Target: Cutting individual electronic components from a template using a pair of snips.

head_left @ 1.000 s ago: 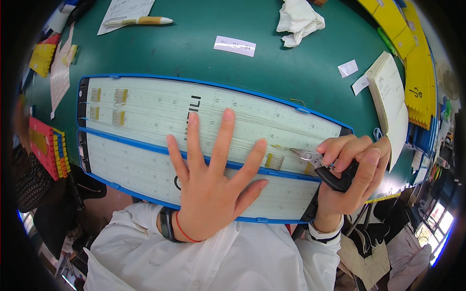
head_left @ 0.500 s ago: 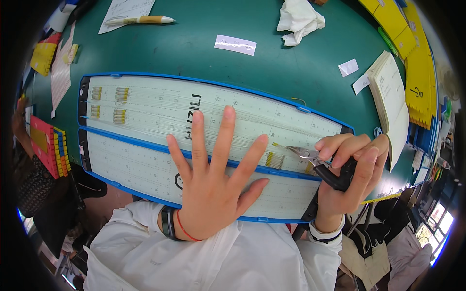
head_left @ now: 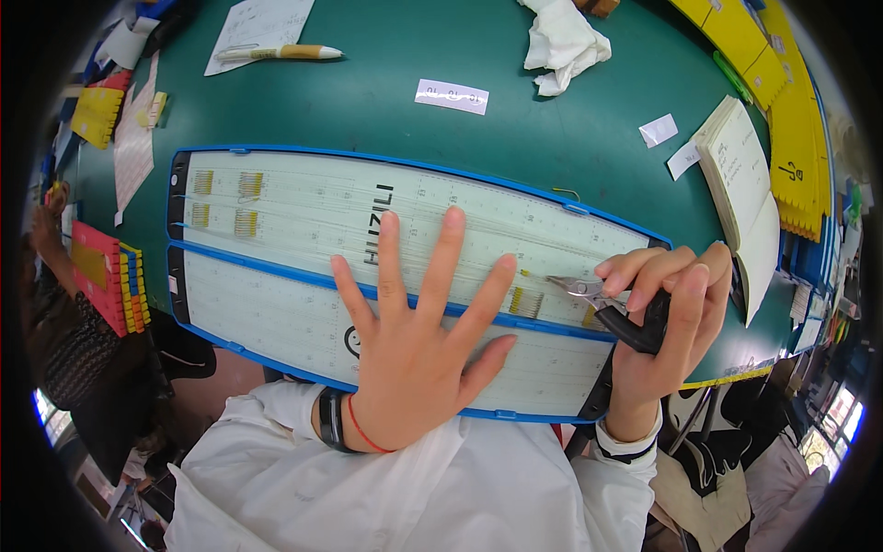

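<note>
A long, blue-edged fishing rig case point(head_left: 303, 313) lies opened flat, its pale panels marked with printed scales. My left hand point(head_left: 418, 345) rests palm down across it, fingers spread over the thin clear lines stretched along the upper panel. Small yellowish fish hooks point(head_left: 526, 302) stand in a row beyond my thumb; more hook rows point(head_left: 246, 223) sit at the left end. In my right hand point(head_left: 676, 308) is a pair of small cutting pliers point(head_left: 635, 322) with black handles. Their jaws point left, near a small yellow-tipped piece point(head_left: 525, 272) on the panel; I cannot tell whether they touch it.
On the green table point(head_left: 368, 120) lie a pen point(head_left: 294, 52) on paper, a white label strip point(head_left: 451, 97) and crumpled tissue point(head_left: 566, 46). An open notebook point(head_left: 740, 184) and yellow sheets point(head_left: 796, 166) are at the right. Another person's arm point(head_left: 55, 235) shows at far left.
The view has shifted slightly, so the case's left end appears farther right. My left hand stays spread on the case, and the pliers stay near the same spot.
</note>
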The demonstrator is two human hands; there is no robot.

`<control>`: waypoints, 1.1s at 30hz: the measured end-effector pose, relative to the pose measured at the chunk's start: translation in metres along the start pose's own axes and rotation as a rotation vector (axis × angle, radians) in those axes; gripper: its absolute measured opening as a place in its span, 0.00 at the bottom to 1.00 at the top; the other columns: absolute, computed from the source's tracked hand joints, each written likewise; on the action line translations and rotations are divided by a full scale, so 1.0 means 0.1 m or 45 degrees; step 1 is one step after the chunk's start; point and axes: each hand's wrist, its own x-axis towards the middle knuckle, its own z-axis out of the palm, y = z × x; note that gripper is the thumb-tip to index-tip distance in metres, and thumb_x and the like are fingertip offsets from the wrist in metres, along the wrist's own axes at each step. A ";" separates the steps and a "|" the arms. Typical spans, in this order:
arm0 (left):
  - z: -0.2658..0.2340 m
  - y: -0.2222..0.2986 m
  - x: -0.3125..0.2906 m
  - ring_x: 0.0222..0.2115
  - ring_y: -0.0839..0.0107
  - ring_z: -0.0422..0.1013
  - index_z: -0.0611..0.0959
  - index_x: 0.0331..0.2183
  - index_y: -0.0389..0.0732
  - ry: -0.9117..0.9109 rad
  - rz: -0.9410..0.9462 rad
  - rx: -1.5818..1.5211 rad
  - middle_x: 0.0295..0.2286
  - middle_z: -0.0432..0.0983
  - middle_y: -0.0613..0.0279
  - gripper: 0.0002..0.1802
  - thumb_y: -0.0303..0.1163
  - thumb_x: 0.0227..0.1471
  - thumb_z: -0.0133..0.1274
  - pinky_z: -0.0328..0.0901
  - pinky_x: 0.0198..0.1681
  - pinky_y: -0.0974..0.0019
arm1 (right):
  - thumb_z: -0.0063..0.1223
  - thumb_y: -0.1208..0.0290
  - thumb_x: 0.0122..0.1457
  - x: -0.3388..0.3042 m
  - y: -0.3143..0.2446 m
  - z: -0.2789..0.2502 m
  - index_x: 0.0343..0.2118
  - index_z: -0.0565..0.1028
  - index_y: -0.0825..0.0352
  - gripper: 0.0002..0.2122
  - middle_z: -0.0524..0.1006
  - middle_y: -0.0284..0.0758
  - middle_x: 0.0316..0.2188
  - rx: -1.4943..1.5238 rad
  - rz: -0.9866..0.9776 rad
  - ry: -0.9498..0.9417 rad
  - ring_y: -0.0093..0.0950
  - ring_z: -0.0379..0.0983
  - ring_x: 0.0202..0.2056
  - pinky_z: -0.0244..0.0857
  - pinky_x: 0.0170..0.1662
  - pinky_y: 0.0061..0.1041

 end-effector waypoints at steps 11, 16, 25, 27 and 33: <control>0.04 -0.02 -0.08 0.60 0.34 0.41 0.64 0.59 0.59 0.038 0.082 -0.116 0.62 0.45 0.50 0.38 0.51 0.47 0.53 0.36 0.51 0.21 | 0.48 0.77 0.60 -0.27 -0.31 -0.63 0.32 0.69 0.72 0.04 0.70 0.35 0.27 -1.331 -0.088 0.326 0.23 0.66 0.30 0.60 0.37 0.21; 0.01 -0.03 -0.14 0.60 0.34 0.42 0.64 0.59 0.59 0.053 0.128 -0.174 0.62 0.45 0.51 0.37 0.51 0.47 0.52 0.36 0.52 0.22 | 0.55 0.78 0.54 -0.29 -0.21 -0.63 0.43 0.73 0.69 0.13 0.73 0.38 0.44 -1.374 0.080 0.035 0.33 0.68 0.48 0.59 0.51 0.28; -0.15 -0.25 -0.34 0.60 0.35 0.41 0.67 0.57 0.56 -0.069 0.198 -0.045 0.62 0.46 0.51 0.35 0.49 0.48 0.53 0.34 0.54 0.25 | 0.54 0.81 0.51 0.20 -0.33 0.06 0.34 0.75 0.69 0.07 0.76 0.41 0.33 -1.123 0.081 -0.436 0.35 0.73 0.37 0.66 0.39 0.28; -0.15 -0.29 -0.40 0.60 0.36 0.42 0.67 0.57 0.53 -0.046 0.184 -0.133 0.62 0.46 0.51 0.34 0.48 0.48 0.53 0.35 0.55 0.27 | 0.54 0.83 0.49 0.25 -0.24 0.16 0.32 0.75 0.69 0.06 0.76 0.40 0.29 -1.108 -0.016 -0.496 0.34 0.74 0.34 0.66 0.37 0.29; -0.58 -0.86 -0.42 0.58 0.46 0.51 0.71 0.54 0.46 0.164 0.195 -0.416 0.58 0.55 0.51 0.30 0.36 0.47 0.57 0.48 0.58 0.45 | 0.55 0.87 0.46 0.28 -0.25 0.19 0.30 0.73 0.69 0.08 0.75 0.38 0.25 -1.162 0.217 -0.576 0.31 0.74 0.27 0.66 0.31 0.26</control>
